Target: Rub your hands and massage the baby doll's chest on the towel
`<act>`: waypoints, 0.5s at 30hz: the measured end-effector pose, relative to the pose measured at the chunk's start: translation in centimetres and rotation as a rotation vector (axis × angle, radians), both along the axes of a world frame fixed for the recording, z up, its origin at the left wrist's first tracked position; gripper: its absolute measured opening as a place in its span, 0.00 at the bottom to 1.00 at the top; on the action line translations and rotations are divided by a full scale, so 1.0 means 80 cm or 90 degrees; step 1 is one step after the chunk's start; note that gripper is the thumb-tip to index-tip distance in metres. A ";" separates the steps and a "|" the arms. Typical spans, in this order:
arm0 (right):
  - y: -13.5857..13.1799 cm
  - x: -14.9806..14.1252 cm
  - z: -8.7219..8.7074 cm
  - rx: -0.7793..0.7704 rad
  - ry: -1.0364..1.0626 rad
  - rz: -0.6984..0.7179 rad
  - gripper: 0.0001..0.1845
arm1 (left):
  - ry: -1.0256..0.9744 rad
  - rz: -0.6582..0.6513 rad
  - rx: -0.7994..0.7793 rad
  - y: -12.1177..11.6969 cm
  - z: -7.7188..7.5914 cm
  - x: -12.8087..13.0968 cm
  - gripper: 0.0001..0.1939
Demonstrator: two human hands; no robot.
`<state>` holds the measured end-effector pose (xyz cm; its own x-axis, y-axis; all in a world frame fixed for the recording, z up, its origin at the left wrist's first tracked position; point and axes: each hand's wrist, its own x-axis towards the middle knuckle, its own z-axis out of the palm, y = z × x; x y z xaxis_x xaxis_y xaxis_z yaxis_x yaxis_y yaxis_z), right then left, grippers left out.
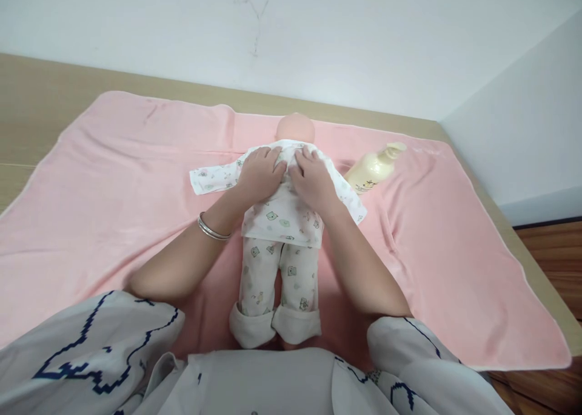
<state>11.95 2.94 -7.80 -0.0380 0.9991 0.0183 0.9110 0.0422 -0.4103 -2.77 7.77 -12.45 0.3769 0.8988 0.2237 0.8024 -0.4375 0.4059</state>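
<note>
A pink blanket (113, 209) with a pale edging covers most of a light wood-toned table (45, 99), its surface rumpled into folds near the right side, bare wood showing along the far edge and at the corners. The table is set against a white wall (136, 26) marked by thin branching cracks (258, 20); a second wall (536, 105) closes the corner at right, above a brown wood-grain floor (555, 257).

A cream pump bottle (370, 171) with a pale pump head (395, 147) is on the blanket just right of the doll (282, 218); from this angle, whether it stands or lies, and what it contains, cannot be told.

The doll is stretched out at the middle of the blanket, its bare head (295, 127) toward the wall, dressed in a white printed shirt (295, 228) and matching trousers (260, 269) with broad turned-up cuffs (297, 325). The person's left hand (261, 175), a silver bangle (213, 228) at its wrist, and right hand (313, 178) rest palms down, unclenched, side by side on the upper shirt, thumbs apart.
</note>
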 end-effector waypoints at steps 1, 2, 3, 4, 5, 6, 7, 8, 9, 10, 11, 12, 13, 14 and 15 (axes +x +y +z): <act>0.007 0.006 -0.005 -0.005 0.007 -0.022 0.33 | -0.004 0.011 -0.008 -0.001 0.002 0.001 0.29; 0.012 0.010 -0.009 -0.005 0.012 -0.040 0.34 | -0.007 0.020 -0.014 -0.003 0.005 0.002 0.29; 0.015 0.012 -0.012 -0.003 0.017 -0.054 0.35 | -0.010 0.028 -0.019 -0.004 0.006 0.003 0.29; 0.016 0.013 -0.014 -0.002 0.022 -0.065 0.36 | -0.015 0.033 -0.023 -0.004 0.007 0.004 0.29; 0.017 0.012 -0.016 -0.001 0.027 -0.076 0.37 | -0.020 0.038 -0.027 -0.005 0.008 0.004 0.30; 0.016 0.011 -0.017 -0.002 0.029 -0.087 0.37 | -0.024 0.042 -0.030 -0.005 0.008 0.004 0.30; 0.015 0.010 -0.018 -0.004 0.026 -0.096 0.38 | -0.026 0.044 -0.032 -0.005 0.008 0.004 0.30; 0.015 0.009 -0.018 -0.005 0.021 -0.102 0.39 | -0.027 0.045 -0.033 -0.005 0.008 0.004 0.30; 0.014 0.008 -0.018 -0.005 0.013 -0.102 0.39 | -0.026 0.044 -0.032 -0.005 0.008 0.004 0.30; 0.014 0.009 -0.019 -0.002 0.005 -0.096 0.39 | -0.024 0.044 -0.029 -0.005 0.008 0.003 0.29; 0.014 0.011 -0.019 0.004 -0.001 -0.085 0.39 | -0.021 0.043 -0.026 -0.006 0.009 0.004 0.29; 0.015 0.013 -0.019 0.009 -0.004 -0.072 0.39 | -0.017 0.044 -0.024 -0.007 0.010 0.004 0.28; 0.016 0.017 -0.020 0.014 -0.001 -0.057 0.39 | -0.012 0.048 -0.023 -0.009 0.013 0.005 0.27; 0.017 0.021 -0.020 0.014 0.004 -0.040 0.39 | -0.007 0.053 -0.023 -0.012 0.016 0.006 0.26; 0.019 0.025 -0.020 0.012 0.009 -0.024 0.40 | -0.004 0.060 -0.024 -0.016 0.020 0.007 0.25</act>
